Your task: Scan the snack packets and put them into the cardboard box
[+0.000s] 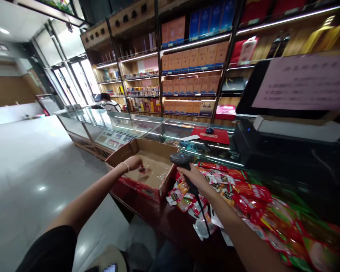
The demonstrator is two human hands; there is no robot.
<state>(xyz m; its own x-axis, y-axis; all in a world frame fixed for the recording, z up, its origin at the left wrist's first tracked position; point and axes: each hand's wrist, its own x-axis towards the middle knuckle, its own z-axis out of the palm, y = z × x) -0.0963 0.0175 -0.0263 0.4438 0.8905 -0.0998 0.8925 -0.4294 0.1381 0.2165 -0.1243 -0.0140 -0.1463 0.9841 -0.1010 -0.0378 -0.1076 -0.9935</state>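
Note:
My left hand (133, 163), with a bracelet at the wrist, reaches over the open cardboard box (154, 193). Its fingers are closed on a small red and dark packet (143, 169), partly hidden and blurred, just above the bare bottom of the box. My right hand (193, 177) is wrapped around the handle of a black barcode scanner (181, 158), its head pointing left towards the box and its cable (203, 215) hanging down. Beneath and beside that hand lies a pile of small red and white snack packets (184, 194).
Larger red snack bags (252, 192) spread along the counter at right. A glass display counter (136, 124) runs behind, with a red mat (219, 135) and a mouse (209, 130). A monitor (252, 87) stands at right. Another person (111, 104) is far back. Stocked shelves line the wall.

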